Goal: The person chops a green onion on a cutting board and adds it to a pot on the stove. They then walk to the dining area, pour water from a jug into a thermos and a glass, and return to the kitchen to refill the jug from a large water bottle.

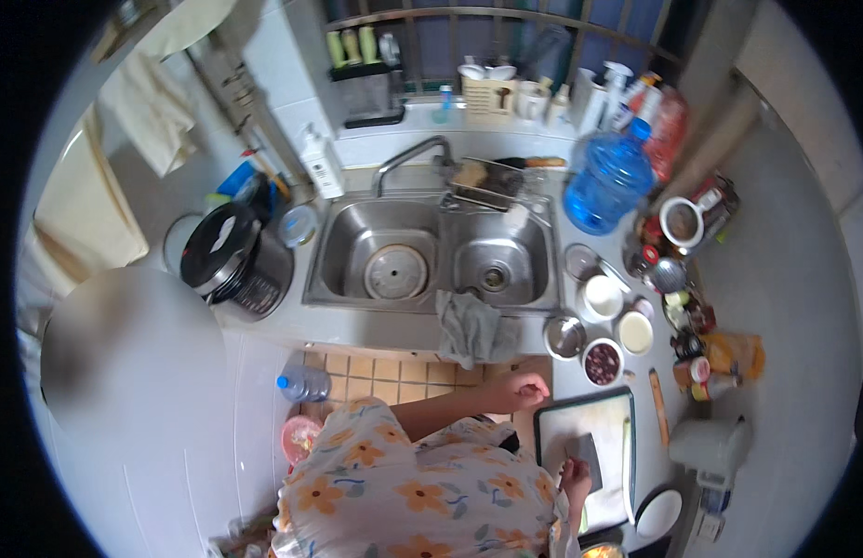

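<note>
My right hand (576,478) is closed at the grey blade of a cleaver (590,457), apparently on its handle, which the fingers hide. Beneath it lies a white cutting board (557,425) with a dark rim. A long pale scallion stalk (627,467) rests along the board's right side, and a short green piece (583,519) shows near its lower edge. My left hand (519,393) hovers off the board's upper left corner, fingers curled, with nothing visible in it. Above the board stands a white bowl (603,363) of dark red and pale pieces.
White containers (636,333) and a steel bowl (565,336) crowd the counter above the board. A wooden rod (659,408) lies to its right. A grey cloth (470,328) hangs over the edge of the double sink (376,209). A plastic bottle (309,383) is on the tiled floor.
</note>
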`<move>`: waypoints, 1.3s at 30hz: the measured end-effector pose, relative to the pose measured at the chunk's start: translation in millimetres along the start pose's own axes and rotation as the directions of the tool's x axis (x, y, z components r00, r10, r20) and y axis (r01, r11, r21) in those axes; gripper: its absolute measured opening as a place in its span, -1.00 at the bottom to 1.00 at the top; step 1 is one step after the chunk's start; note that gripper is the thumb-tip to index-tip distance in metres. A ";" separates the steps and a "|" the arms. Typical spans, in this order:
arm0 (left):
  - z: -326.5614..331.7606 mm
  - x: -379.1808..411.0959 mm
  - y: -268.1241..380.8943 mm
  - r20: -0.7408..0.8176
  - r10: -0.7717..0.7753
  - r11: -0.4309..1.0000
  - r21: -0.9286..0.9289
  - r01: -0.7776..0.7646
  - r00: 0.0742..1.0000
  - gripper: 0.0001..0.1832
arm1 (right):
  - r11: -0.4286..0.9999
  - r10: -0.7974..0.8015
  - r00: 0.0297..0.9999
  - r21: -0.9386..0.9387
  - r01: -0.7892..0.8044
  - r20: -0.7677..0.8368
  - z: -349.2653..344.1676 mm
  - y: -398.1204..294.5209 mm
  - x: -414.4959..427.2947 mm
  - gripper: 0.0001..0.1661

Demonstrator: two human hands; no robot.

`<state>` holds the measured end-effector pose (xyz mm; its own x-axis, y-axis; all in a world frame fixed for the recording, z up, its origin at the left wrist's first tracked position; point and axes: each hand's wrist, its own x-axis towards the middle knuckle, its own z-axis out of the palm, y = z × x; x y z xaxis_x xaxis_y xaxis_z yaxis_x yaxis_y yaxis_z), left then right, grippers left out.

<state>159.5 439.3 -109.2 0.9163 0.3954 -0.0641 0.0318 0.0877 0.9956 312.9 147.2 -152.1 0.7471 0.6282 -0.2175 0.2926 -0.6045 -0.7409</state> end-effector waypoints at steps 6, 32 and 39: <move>23.8 37.8 -14.0 0.169 0.018 0.999 -0.032 -0.013 0.985 -0.82 | 0.998 0.045 0.991 0.055 -0.038 -0.128 -9.5 19.2 -8.4 -0.77; -164.0 60.0 -93.2 -0.166 -0.218 0.054 0.982 0.182 0.962 -0.76 | 0.975 0.190 0.512 0.098 -0.202 -0.838 -213.7 58.5 23.3 -0.68; -119.4 63.5 -43.4 -0.067 -0.047 0.229 0.971 0.076 0.997 -0.56 | 0.982 0.145 0.551 0.050 -0.183 -0.822 -333.0 206.4 111.0 -0.15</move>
<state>168.7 569.8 -164.6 0.8848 0.4517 -0.1148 0.4648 -0.8371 0.2885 655.0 -71.0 -117.6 0.9446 -0.1438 0.2950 0.1207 -0.6838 -0.7196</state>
